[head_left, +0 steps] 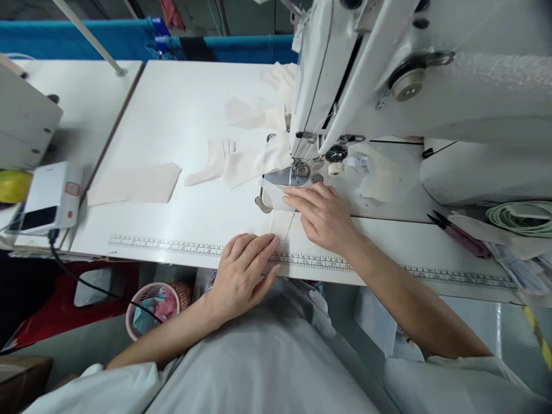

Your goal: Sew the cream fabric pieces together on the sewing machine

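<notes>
A small piece of thin white fabric [282,223] lies flat on the sewing table, just in front of the sewing machine's presser foot [297,171]. My right hand [323,219] rests on its right side with fingers stretched out, close to the needle area. At the table's front edge, my left hand [246,271] lies with its fingertips at the fabric's near end and its thumb apart. More pale cut pieces [245,164] spread to the left of and behind the presser foot. A separate pale fabric piece [135,183] lies further left.
The sewing machine [371,86] fills the upper right. A ruler strip [319,261] runs along the front edge. Dark-red-handled thread snips [463,237] and coiled green cord [521,217] lie at right. A white box with a display [54,195] sits left; below is a pink basket [183,294].
</notes>
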A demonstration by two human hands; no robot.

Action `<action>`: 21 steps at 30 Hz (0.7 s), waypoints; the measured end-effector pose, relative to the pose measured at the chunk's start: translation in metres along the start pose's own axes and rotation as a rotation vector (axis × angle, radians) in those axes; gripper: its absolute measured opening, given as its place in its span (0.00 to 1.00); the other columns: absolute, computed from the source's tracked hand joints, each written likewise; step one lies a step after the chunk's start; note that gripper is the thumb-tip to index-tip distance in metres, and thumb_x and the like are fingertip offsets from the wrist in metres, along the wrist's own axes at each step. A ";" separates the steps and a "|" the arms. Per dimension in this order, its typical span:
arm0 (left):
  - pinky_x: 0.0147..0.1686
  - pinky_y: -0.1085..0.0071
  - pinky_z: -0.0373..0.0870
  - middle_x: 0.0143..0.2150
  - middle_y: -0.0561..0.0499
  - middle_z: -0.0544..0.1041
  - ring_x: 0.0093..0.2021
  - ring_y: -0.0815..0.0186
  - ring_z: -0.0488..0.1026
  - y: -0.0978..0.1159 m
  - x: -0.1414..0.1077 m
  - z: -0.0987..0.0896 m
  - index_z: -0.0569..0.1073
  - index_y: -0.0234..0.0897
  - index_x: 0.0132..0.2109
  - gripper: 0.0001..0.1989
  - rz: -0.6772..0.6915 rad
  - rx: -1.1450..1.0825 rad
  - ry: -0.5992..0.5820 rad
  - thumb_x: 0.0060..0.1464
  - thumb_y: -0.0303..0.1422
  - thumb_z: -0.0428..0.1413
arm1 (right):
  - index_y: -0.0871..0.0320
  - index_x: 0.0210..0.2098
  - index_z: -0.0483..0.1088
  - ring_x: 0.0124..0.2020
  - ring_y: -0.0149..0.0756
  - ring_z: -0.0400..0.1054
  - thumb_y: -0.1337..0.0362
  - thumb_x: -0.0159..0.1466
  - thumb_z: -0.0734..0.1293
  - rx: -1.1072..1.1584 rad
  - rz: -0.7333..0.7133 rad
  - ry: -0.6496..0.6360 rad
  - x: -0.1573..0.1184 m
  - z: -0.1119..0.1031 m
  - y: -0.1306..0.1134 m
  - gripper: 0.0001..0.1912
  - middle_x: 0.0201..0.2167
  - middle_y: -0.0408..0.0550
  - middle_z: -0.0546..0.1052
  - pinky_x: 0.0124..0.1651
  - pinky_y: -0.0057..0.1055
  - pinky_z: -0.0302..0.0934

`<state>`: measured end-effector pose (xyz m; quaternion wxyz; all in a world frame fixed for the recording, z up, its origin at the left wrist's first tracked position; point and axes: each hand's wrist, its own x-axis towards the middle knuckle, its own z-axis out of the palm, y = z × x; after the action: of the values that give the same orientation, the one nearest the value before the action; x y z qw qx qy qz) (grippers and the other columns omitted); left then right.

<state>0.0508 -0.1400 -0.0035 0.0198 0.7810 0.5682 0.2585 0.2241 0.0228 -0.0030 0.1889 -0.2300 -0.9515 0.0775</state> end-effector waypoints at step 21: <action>0.61 0.51 0.60 0.60 0.44 0.74 0.60 0.53 0.67 0.009 0.000 0.011 0.66 0.36 0.62 0.23 -0.005 0.116 0.018 0.60 0.27 0.54 | 0.64 0.60 0.66 0.48 0.44 0.63 0.76 0.66 0.56 0.089 -0.097 0.010 0.001 0.001 -0.003 0.24 0.48 0.51 0.79 0.48 0.39 0.56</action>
<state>0.0634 -0.1407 -0.0097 -0.0299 0.7769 0.5846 0.2321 0.2219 0.0206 -0.0032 0.2075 -0.1756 -0.9561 0.1093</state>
